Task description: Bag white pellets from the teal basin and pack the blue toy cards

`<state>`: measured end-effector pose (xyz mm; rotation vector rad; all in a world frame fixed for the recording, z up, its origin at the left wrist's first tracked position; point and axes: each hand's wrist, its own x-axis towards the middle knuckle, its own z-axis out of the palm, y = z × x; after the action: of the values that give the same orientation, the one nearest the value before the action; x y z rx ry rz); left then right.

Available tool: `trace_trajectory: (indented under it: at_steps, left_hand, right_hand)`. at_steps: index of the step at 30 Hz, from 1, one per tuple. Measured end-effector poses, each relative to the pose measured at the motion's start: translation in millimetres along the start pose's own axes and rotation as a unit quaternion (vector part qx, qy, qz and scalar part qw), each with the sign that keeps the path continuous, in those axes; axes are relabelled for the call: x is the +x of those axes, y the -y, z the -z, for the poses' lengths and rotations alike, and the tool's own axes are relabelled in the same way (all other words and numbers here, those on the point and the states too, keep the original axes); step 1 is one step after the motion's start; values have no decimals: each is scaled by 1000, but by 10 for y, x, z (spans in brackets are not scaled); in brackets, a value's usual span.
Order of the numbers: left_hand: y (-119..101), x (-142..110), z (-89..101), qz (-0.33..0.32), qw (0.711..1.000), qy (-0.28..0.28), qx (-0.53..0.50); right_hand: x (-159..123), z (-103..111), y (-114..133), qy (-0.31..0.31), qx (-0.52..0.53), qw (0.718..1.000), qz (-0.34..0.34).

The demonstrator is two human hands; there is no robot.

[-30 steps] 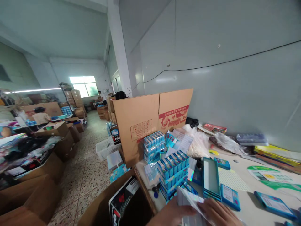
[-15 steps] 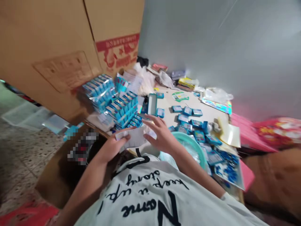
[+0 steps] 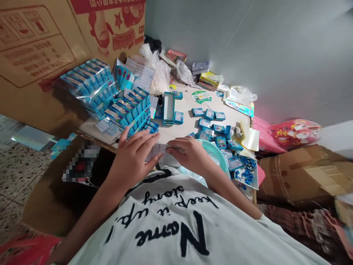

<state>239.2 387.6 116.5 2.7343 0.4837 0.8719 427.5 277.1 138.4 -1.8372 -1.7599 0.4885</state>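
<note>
A pale sheet [image 3: 167, 159] lies low at the near table edge, between my two hands and in front of my shirt. My right hand [image 3: 190, 154] has its thumb and fingers closed on the sheet's upper right part. Over the left part of the sheet, my left hand [image 3: 138, 154] has its fingers stretched out, the thumb apart from them. Just beyond it stands a tray of small blue boxes [image 3: 129, 112]. Close to my right forearm is a turquoise basin [image 3: 224, 162], partly hidden by that arm.
Loose blue boxes [image 3: 204, 122] lie on the table's right side, near a tray of blue pieces [image 3: 248, 173]. A blue-edged empty carton [image 3: 168, 108] stands mid-table. Wrapped blue boxes [image 3: 88, 82] are stacked left, before a large cardboard box [image 3: 60, 40]. A grey wall closes the back.
My left hand has gone from gripping the sheet to stretched fingers over it. My right hand has closed from spread fingers onto the sheet. The camera view has shifted.
</note>
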Motion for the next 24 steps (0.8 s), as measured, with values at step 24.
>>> trace_trajectory:
  at_steps: [24]
  left_hand:
    - [231, -156, -339, -110, 993, 29, -6]
  right_hand:
    - [-48, 111, -173, -39, 102, 993, -50]
